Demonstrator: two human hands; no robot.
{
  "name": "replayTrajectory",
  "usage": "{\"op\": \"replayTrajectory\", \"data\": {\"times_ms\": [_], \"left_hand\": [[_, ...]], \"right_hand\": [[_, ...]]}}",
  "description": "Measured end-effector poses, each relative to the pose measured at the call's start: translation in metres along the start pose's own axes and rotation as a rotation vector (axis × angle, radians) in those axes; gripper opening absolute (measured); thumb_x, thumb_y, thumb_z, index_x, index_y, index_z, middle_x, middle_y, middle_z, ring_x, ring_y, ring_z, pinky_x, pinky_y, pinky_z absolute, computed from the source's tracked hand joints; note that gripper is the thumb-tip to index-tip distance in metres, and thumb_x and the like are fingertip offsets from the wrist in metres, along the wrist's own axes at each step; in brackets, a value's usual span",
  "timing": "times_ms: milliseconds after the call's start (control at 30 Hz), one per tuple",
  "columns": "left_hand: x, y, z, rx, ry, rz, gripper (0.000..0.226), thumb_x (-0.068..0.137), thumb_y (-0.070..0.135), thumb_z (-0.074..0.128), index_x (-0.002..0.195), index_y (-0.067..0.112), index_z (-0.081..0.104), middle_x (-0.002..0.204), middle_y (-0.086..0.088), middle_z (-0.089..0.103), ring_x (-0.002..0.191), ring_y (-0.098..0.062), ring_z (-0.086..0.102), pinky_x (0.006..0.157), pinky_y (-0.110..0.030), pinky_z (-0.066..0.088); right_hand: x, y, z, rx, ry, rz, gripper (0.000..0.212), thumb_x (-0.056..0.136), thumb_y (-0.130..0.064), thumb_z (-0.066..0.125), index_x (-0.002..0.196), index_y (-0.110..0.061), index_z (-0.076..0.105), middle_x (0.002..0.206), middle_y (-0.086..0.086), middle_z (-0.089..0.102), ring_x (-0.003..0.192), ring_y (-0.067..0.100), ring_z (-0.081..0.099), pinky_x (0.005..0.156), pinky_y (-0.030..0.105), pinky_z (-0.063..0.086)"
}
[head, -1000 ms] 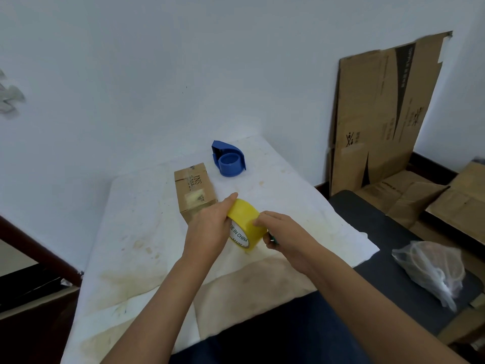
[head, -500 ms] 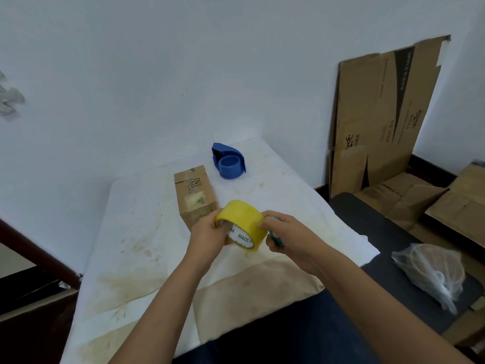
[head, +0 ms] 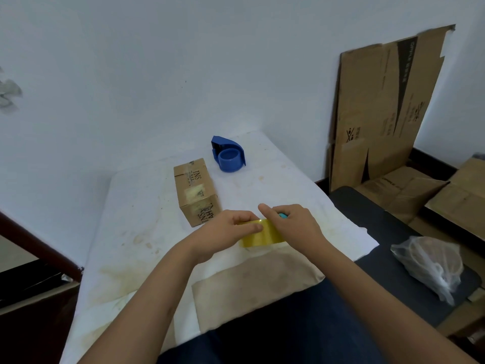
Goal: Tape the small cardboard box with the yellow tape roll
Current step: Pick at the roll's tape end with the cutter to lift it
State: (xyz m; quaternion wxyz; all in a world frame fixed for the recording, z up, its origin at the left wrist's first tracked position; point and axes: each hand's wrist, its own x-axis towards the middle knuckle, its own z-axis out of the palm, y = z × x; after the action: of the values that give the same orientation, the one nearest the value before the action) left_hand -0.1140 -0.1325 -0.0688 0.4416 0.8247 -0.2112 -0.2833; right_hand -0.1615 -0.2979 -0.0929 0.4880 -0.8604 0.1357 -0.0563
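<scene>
The yellow tape roll is held between both hands, just above the white table, its outer band facing me. My left hand grips its left side with fingers laid over the top edge. My right hand covers its right side and also holds a small teal object, mostly hidden. The small cardboard box lies on the table just beyond my left hand, apart from it, its printed end facing me.
A blue tape dispenser stands behind the box near the wall. Flattened cardboard leans on the wall at right, with more boxes on the floor. A plastic bag lies on a dark surface right of the table.
The roll has turned from showing its white core to showing its yellow band, and both hands have lowered it and shifted it right, away from the box.
</scene>
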Motion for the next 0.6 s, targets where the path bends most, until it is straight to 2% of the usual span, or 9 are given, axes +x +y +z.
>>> {"op": "replayTrajectory", "data": {"times_ms": [100, 200, 267, 333, 433, 500, 533, 567, 600], "left_hand": [[-0.002, -0.004, -0.004, -0.069, -0.058, 0.005, 0.02, 0.093, 0.031, 0.057, 0.106, 0.028, 0.072, 0.111, 0.003, 0.07, 0.11, -0.018, 0.06, 0.104, -0.037, 0.044], [-0.003, -0.005, -0.006, -0.087, -0.105, -0.006, 0.023, 0.096, 0.022, 0.053, 0.11, 0.03, 0.07, 0.114, 0.011, 0.07, 0.108, -0.006, 0.062, 0.103, -0.031, 0.044], [-0.006, -0.004, -0.008, -0.086, -0.149, 0.009, 0.027, 0.098, 0.017, 0.05, 0.113, 0.03, 0.068, 0.116, 0.013, 0.069, 0.109, -0.003, 0.061, 0.1, -0.024, 0.043], [-0.008, -0.004, -0.011, -0.082, -0.191, 0.026, 0.03, 0.098, 0.013, 0.048, 0.119, 0.026, 0.066, 0.12, 0.01, 0.068, 0.113, -0.005, 0.06, 0.101, -0.022, 0.042], [-0.008, -0.008, -0.016, -0.104, -0.223, 0.048, 0.033, 0.098, 0.009, 0.047, 0.127, 0.017, 0.061, 0.126, 0.001, 0.065, 0.118, -0.016, 0.058, 0.106, -0.031, 0.041], [-0.007, -0.011, -0.018, -0.142, -0.233, 0.058, 0.033, 0.098, 0.006, 0.046, 0.127, 0.014, 0.061, 0.126, -0.003, 0.065, 0.118, -0.02, 0.059, 0.106, -0.033, 0.042], [-0.007, -0.012, -0.018, -0.163, -0.231, 0.062, 0.032, 0.098, 0.006, 0.047, 0.126, 0.014, 0.062, 0.125, -0.005, 0.065, 0.116, -0.021, 0.059, 0.106, -0.034, 0.042], [-0.007, -0.013, -0.018, -0.189, -0.219, 0.066, 0.031, 0.097, 0.008, 0.048, 0.124, 0.014, 0.063, 0.124, -0.007, 0.066, 0.114, -0.021, 0.06, 0.106, -0.035, 0.043], [-0.008, -0.014, -0.017, -0.22, -0.199, 0.073, 0.031, 0.095, 0.011, 0.049, 0.122, 0.013, 0.064, 0.121, -0.008, 0.066, 0.111, -0.022, 0.06, 0.105, -0.036, 0.043]], "right_hand": [[0.002, 0.0, -0.001, -0.045, 0.009, -0.018, 0.051, 0.085, -0.058, 0.055, 0.083, -0.011, 0.075, 0.084, 0.007, 0.071, 0.077, 0.019, 0.06, 0.069, 0.029, 0.045], [0.003, 0.0, -0.003, -0.038, -0.031, -0.021, 0.058, 0.082, -0.061, 0.058, 0.086, -0.005, 0.074, 0.093, 0.015, 0.071, 0.076, 0.018, 0.058, 0.069, 0.031, 0.045], [0.005, 0.001, -0.006, -0.002, -0.063, -0.008, 0.06, 0.08, -0.061, 0.059, 0.087, -0.003, 0.073, 0.095, 0.017, 0.07, 0.083, 0.026, 0.063, 0.073, 0.038, 0.05], [0.005, 0.0, -0.009, 0.039, -0.101, 0.014, 0.061, 0.078, -0.062, 0.061, 0.09, -0.003, 0.073, 0.094, 0.017, 0.069, 0.09, 0.032, 0.063, 0.073, 0.036, 0.048], [0.004, 0.0, -0.014, 0.165, -0.165, 0.06, 0.062, 0.08, -0.059, 0.062, 0.096, 0.0, 0.07, 0.106, 0.018, 0.066, 0.1, 0.03, 0.061, 0.08, 0.038, 0.05], [0.003, -0.001, -0.018, 0.244, -0.203, 0.083, 0.054, 0.082, -0.055, 0.062, 0.087, -0.003, 0.072, 0.091, 0.005, 0.068, 0.085, 0.017, 0.061, 0.077, 0.034, 0.048], [0.004, 0.001, -0.019, 0.268, -0.224, 0.096, 0.048, 0.083, -0.054, 0.062, 0.072, -0.008, 0.07, 0.077, -0.006, 0.064, 0.075, 0.011, 0.057, 0.073, 0.03, 0.045], [0.004, 0.001, -0.02, 0.29, -0.235, 0.109, 0.048, 0.082, -0.055, 0.062, 0.057, -0.015, 0.058, 0.065, -0.01, 0.055, 0.067, 0.01, 0.051, 0.07, 0.029, 0.042], [0.003, 0.002, -0.02, 0.304, -0.255, 0.122, 0.053, 0.079, -0.06, 0.063, 0.053, -0.017, 0.045, 0.062, -0.006, 0.047, 0.065, 0.012, 0.047, 0.071, 0.033, 0.042]]}}
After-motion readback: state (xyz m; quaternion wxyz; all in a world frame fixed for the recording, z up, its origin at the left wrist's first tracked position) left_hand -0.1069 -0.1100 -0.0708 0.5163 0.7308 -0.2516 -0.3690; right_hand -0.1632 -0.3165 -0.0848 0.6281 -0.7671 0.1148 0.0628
